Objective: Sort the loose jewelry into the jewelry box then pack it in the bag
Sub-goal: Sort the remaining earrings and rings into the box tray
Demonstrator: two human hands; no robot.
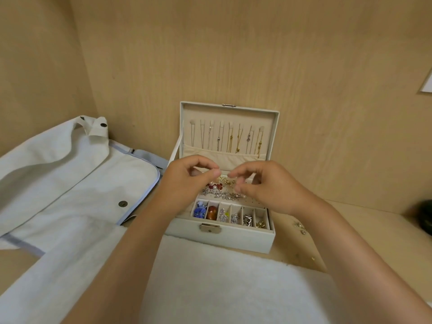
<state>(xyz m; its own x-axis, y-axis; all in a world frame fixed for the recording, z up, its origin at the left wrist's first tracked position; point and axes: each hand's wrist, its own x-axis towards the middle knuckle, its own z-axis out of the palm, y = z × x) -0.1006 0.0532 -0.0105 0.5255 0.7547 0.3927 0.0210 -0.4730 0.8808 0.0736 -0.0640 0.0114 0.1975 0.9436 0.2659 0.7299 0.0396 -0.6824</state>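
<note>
**Hands hovering over the open box**

The bag (70,174) is lying left of the left hand (187,181), close for packing. The box (224,237) is standing open under both hands for sorting. The left hand and the right hand (264,185) are curling their fingertips together; I cannot tell if either is pinching anything. Loose earrings (300,226) are waiting right of the right hand.

Upright lid (229,127) blocks box (219,239) rear, bag (70,183) close at left, shelf (378,225) open right of box, loose earrings (300,227) scattered there

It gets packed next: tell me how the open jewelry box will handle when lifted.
The jewelry box looks rigid, so it should lift without flexing. Its lid stands open, so hanging necklaces would probably swing. Loose pieces in the compartments could spill if tilted.
</note>
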